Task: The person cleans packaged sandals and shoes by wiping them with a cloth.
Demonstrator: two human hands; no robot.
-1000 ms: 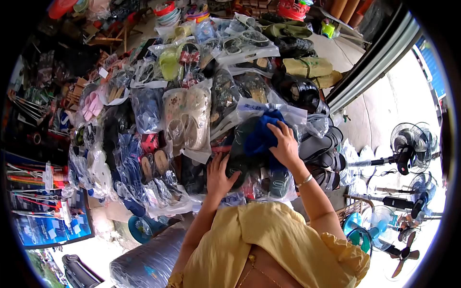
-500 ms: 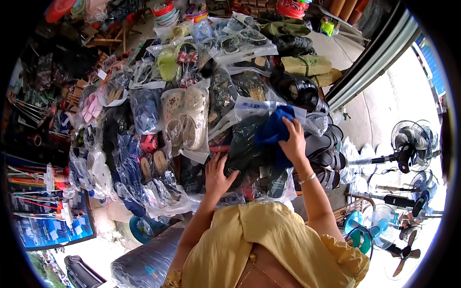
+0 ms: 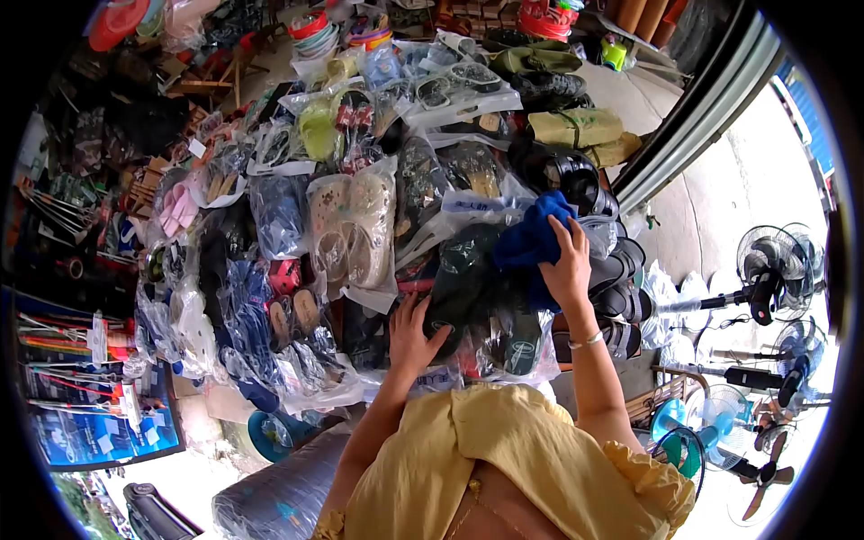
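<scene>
A crumpled blue cloth (image 3: 533, 236) is under my right hand (image 3: 569, 274), whose fingers are bent over its right side. The cloth rests against the upper right of a clear plastic bag of dark green shoes (image 3: 468, 283). At the near left of that bag, my left hand (image 3: 416, 335) lies with thumb and fingers apart, touching the dark shoe. Its fingertips rest on the plastic. Left of this hand are beige clogs (image 3: 369, 225) in a clear bag. Black sandals (image 3: 616, 265) stand just right of my right hand.
Bagged footwear covers the display in front of me, including tan-soled slippers (image 3: 306, 310) and green shoes (image 3: 535, 58). Several standing fans (image 3: 765, 261) are on the right, beyond a metal door track (image 3: 693, 117). A plastic-wrapped roll (image 3: 279, 490) lies near me at lower left.
My right hand and the blue cloth have moved to the right across the dark shoes' bag, uncovering more of it. My left hand stays at the same shoe.
</scene>
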